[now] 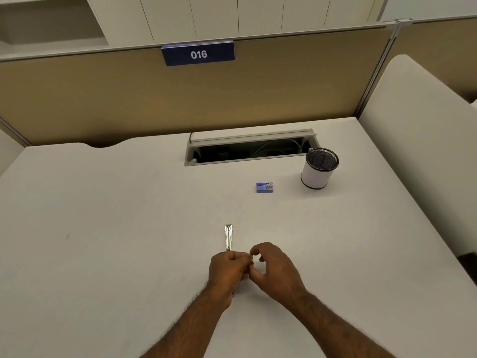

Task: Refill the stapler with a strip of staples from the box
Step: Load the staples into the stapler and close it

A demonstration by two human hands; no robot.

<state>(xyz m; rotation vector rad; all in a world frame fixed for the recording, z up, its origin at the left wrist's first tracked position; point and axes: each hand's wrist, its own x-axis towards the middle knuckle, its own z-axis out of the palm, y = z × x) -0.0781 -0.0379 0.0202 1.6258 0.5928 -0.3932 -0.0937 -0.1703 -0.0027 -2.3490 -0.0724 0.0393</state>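
Holding the stapler in my left hand, I keep its rear end wrapped in a closed fist while the silver metal arm juts out past my knuckles, pointing away from me. My right hand sits just beside it, fingers curled, thumb and forefinger pinched at the stapler's near end where the two hands meet; whether they hold anything there I cannot tell. Both hands are low over the white desk. Farther off, to the right, lies the small blue staple box, shut, near a mesh pen cup beside the open cable tray.
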